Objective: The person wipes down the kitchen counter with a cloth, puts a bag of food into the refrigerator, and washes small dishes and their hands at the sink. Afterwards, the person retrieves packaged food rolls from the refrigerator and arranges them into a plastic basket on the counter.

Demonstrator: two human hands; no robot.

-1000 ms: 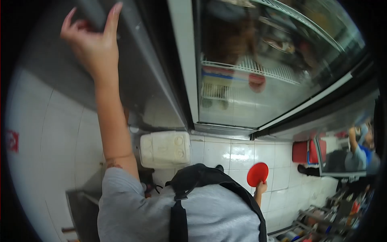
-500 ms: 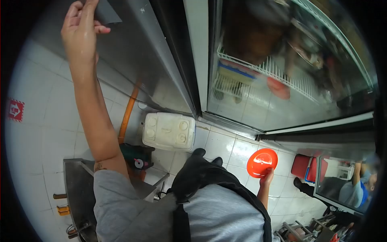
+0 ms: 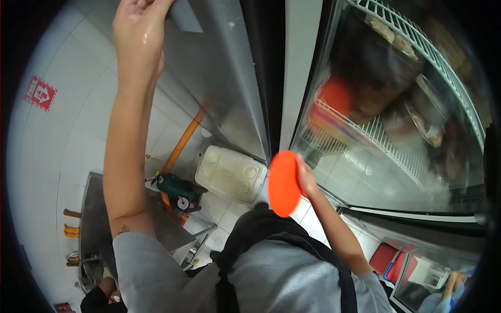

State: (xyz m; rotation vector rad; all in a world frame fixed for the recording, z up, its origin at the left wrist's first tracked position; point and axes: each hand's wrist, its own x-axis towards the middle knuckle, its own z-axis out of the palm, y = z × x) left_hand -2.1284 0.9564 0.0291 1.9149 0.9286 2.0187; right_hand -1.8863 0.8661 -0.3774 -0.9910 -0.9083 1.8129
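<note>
A round orange-red plate point(image 3: 284, 183) is held by its edge in my right hand point(image 3: 308, 180), tilted nearly upright in front of my body. Behind it stands the glass-fronted fridge point(image 3: 360, 172), whose pane reflects the plate. My left hand point(image 3: 140, 26) is raised at the upper left beside a steel panel point(image 3: 224, 57). Its fingers are curled and partly cut off by the frame's top edge, so what they grip cannot be made out. A grey flat piece point(image 3: 185, 16) shows on the panel just right of that hand.
Below the panel, a whitish lidded box point(image 3: 232, 175) sits on the tiled floor. At left are a steel counter point(image 3: 96, 208), a dark green object point(image 3: 175, 187) and an orange pipe point(image 3: 185, 140). White wire shelves point(image 3: 396, 151) show behind the glass; another person point(image 3: 107, 289) is partly visible lower left.
My right hand has lifted the plate up and leftward from low on the right, turning it more upright. My left hand stays raised, fingers curled. The view has shifted.
</note>
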